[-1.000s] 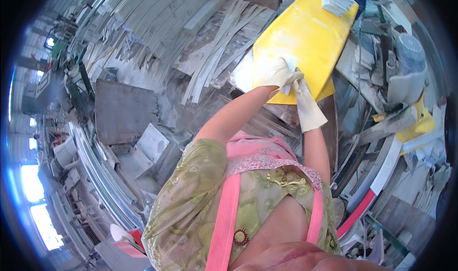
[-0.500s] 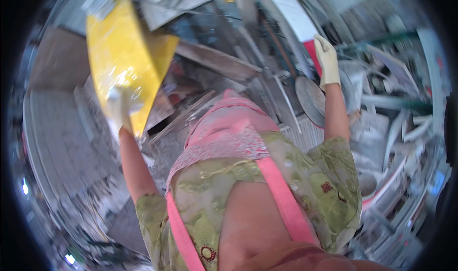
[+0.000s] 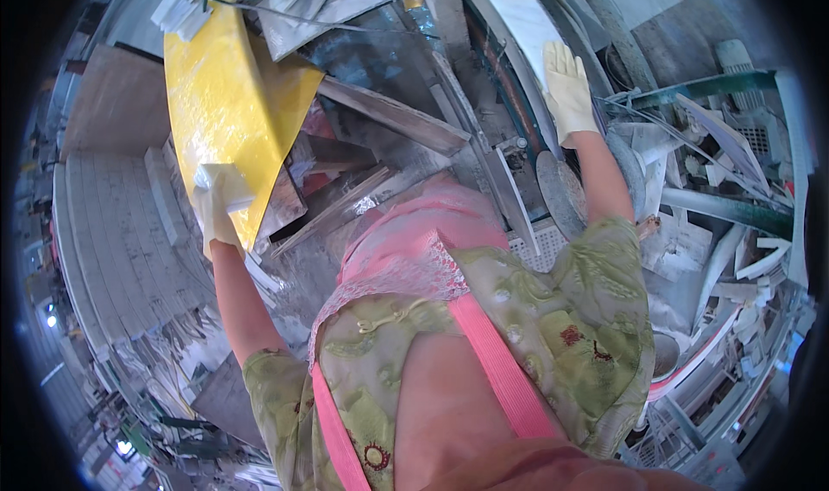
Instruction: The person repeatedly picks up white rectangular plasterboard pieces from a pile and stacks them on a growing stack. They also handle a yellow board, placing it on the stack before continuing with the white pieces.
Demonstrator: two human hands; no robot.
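My left hand, in a pale rubber glove, is closed on a small white rectangular tile. The tile is over the lower end of a shiny yellow sheet, and I cannot tell whether it touches it. On the right, my right hand, in a matching glove, lies with fingers stretched out at the near end of a long white strip. Nothing shows in its grip. Beyond the yellow sheet's far end are several stacked white tiles.
Wooden planks and narrow boards lie between my hands. A round grey metal disc stands below my right hand. Grey slabs are stacked at left. A green beam and white offcuts fill the right side.
My right hand has moved slightly up and left, its fingers straightening from a curl. The red patch beside it no longer shows. My left hand stays by the yellow sheet.
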